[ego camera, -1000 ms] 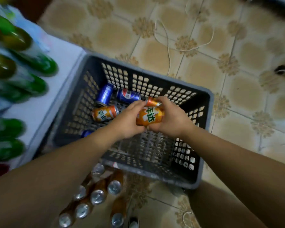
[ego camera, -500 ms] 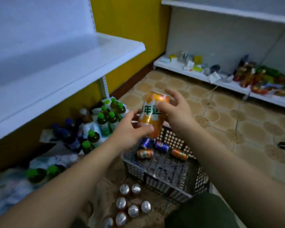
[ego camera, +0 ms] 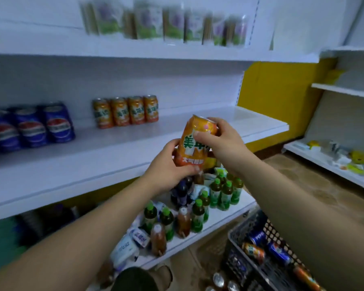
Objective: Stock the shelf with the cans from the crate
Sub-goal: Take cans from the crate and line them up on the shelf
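Both hands hold one orange can upright in front of the white middle shelf. My left hand grips its lower part and my right hand grips its top. On that shelf stand a row of several orange cans and, further left, blue cans. The dark grey crate sits on the floor at the lower right with several blue and orange cans lying in it, partly hidden by my right arm.
Green-capped bottles and packets crowd the bottom shelf below the held can. Blurred cartons line the top shelf. Another white shelf unit with small items stands at the right. Can tops show on the floor.
The view swung up from the crate to the shelves. Both hands lifted the orange can out of the crate and raised it upright to the level of the middle shelf.
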The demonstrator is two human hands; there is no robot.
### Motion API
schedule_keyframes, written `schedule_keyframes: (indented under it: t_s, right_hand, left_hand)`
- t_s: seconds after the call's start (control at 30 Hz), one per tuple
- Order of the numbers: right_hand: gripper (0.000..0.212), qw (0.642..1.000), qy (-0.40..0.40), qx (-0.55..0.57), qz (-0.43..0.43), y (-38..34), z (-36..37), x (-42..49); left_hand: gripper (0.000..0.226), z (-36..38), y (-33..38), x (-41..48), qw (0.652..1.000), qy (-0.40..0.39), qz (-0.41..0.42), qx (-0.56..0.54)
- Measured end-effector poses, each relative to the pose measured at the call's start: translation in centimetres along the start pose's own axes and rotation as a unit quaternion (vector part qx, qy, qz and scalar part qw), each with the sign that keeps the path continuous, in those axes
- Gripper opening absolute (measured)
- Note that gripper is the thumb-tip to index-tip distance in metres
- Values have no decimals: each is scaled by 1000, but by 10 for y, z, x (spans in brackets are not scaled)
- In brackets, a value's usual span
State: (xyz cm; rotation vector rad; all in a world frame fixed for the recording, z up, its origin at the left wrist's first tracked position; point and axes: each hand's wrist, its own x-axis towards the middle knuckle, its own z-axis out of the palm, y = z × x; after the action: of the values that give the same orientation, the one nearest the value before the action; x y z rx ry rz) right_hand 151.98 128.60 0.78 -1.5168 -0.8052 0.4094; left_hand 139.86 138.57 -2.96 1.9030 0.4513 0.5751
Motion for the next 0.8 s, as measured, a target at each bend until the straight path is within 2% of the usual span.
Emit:
schedule_keyframes:
  t_s: [0.1, 0.27, 0.4, 0.57, 0.67, 0.8]
  right_hand:
    - [58, 998, -52, -20, -24, -11, 51, 5]
    - [57, 992, -116, -27, -37, -14, 122, 14]
    - [66, 987, -154, -41, -24, -7, 161, 32]
    - [73, 982, -175, -65, -5, 13, 193, 59]
    - [73, 983, -170, -67, 0, 22, 206, 82]
    - [69, 979, -187, -81, -15, 27, 220, 112]
  left_hand:
    - [63, -47, -8, -16, 999, 34, -17, 30]
    - [69, -125, -41, -38, 983, 45, -108, 144]
    - [71, -174, -69, -47, 924, 48, -189, 330]
    - [67, -216, -99, -36, 842, 6, -256, 475]
    - [71, -224, -107, -21, 829, -9, -282, 483]
    - [77, -225, -124, -11, 816, -3, -277, 508]
